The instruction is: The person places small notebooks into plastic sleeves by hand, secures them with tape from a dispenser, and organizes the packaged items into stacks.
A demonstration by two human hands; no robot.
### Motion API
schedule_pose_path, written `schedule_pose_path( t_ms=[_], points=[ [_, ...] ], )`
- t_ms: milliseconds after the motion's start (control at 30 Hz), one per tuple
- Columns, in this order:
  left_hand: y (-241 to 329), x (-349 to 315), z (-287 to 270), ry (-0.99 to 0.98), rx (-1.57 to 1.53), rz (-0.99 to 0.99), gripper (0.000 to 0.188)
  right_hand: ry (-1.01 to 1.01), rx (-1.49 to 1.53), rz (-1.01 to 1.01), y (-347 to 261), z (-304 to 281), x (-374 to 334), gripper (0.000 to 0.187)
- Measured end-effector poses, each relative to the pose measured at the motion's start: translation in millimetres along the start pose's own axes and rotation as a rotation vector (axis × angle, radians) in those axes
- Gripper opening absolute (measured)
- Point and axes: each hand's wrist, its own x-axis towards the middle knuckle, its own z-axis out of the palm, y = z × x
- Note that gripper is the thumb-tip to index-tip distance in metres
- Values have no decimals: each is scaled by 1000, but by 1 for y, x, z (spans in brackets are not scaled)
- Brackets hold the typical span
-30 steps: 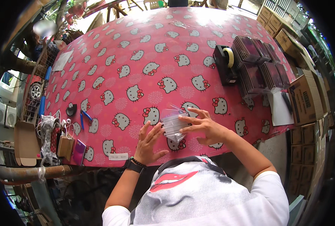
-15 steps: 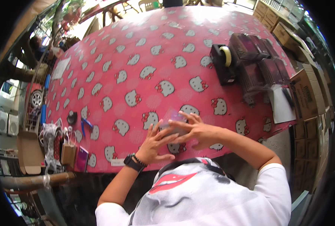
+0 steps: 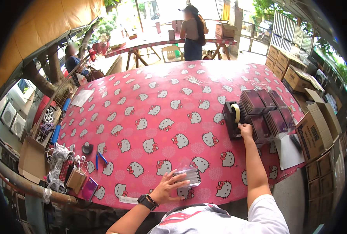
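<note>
On the near edge of the table lies a small stack (image 3: pixel 193 177) in clear plastic, with dark marks along its right end. My left hand (image 3: pixel 168 188) holds its left side, fingers laid across the top and thumb on the near side. My right arm is stretched forward to the black tape dispenser (image 3: pixel 230 126), which carries a pale yellow tape roll (image 3: pixel 236 112). At the dispenser's front end, my right hand (image 3: pixel 245 131) is closed in a pinch at the tape; the strip itself is too small to see.
Wrapped dark purple packs (image 3: pixel 259 103) are piled right of the dispenser, by white paper (image 3: pixel 289 154). Blue-handled pliers (image 3: pixel 99 160), a black object (image 3: pixel 87 148) and a purple box (image 3: pixel 90 188) lie left. Cartons (image 3: pixel 317 126) line the right side. Another person (image 3: pixel 193 33) stands beyond the table.
My right hand has left the stack and reached forward right to the tape dispenser. My left hand stays on the stack. The view has tilted up, showing more of the background.
</note>
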Motion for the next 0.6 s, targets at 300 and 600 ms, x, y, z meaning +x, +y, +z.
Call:
schedule_pose_path(
  t_ms=[300,600],
  points=[
    [-4,-16,4,55,-57,11,73,-252,832,368,37,-15,-69,16],
    [-11,-2,7,62,-57,72,79,-1106,692,183,-72,14,-117,17]
  ],
)
